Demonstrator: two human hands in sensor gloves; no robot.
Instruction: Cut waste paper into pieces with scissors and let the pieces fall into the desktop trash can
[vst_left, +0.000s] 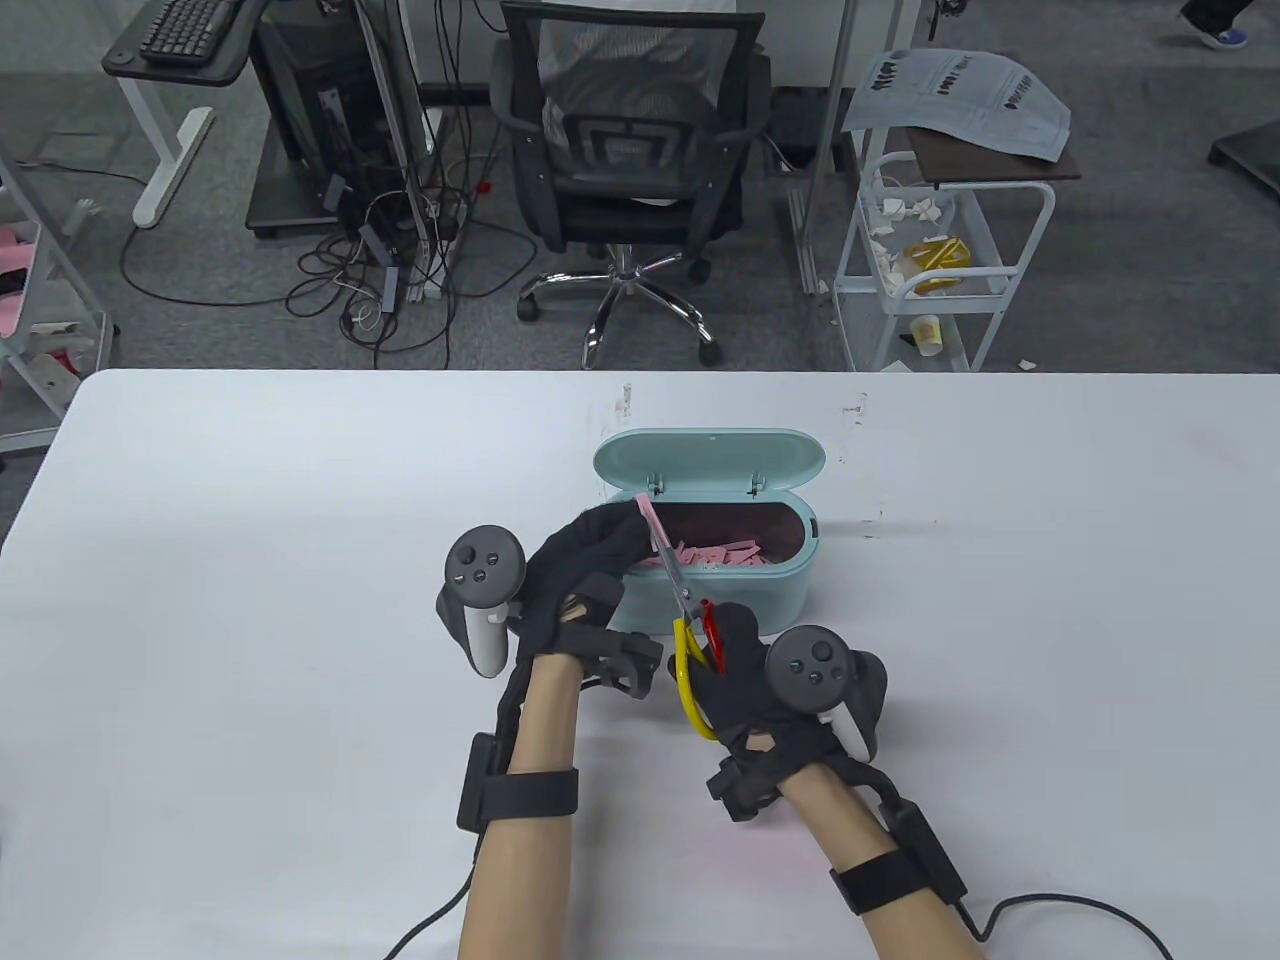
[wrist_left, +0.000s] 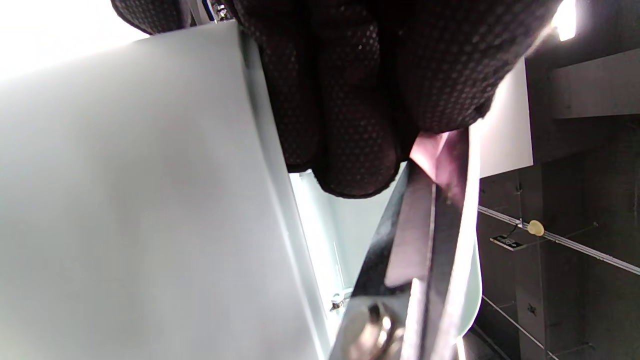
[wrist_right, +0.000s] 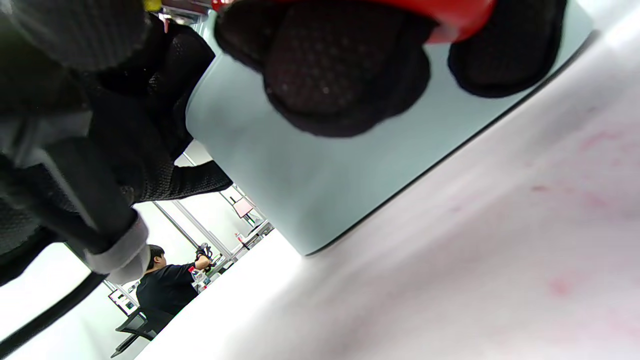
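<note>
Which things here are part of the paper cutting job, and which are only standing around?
In the job:
scissors
pink paper strip
trash can
cut pieces
left hand
right hand

Only standing around:
office chair
white cart
keyboard

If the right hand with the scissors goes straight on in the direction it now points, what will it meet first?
Most likely the pink paper strip held by the left hand: the scissors in the right hand already reach it, above the open trash can. Beyond it stands the raised lid. Depth is uncertain.
</note>
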